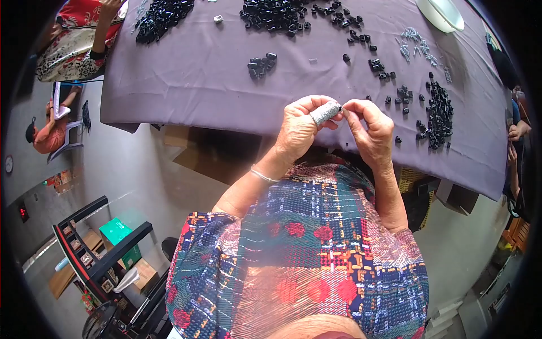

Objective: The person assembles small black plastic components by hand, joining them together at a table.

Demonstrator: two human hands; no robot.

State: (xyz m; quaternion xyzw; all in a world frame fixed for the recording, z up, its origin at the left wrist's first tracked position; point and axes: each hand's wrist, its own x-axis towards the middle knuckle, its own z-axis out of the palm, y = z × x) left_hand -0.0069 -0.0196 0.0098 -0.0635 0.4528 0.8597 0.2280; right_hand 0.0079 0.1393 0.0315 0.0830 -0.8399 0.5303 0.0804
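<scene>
Over the table's near edge, my left hand (298, 125) is closed round a short grey speckled cylinder (324, 114), which lies tilted with its dark end toward the right. My right hand (370, 131) is closed in a pinch right by that dark end; whatever its fingertips hold is too small to name. Just right of my right hand lies a loose spread of small black plastic parts (439, 116). A smaller cluster of black parts (261, 66) sits beyond my left hand.
A grey cloth covers the table (186, 85). Large heaps of black parts (274, 14) lie at its far side, with small clear pieces (415, 37) and a pale bowl (439, 16) at far right. Other people sit at left and right. Cardboard boxes (212, 152) stand underneath.
</scene>
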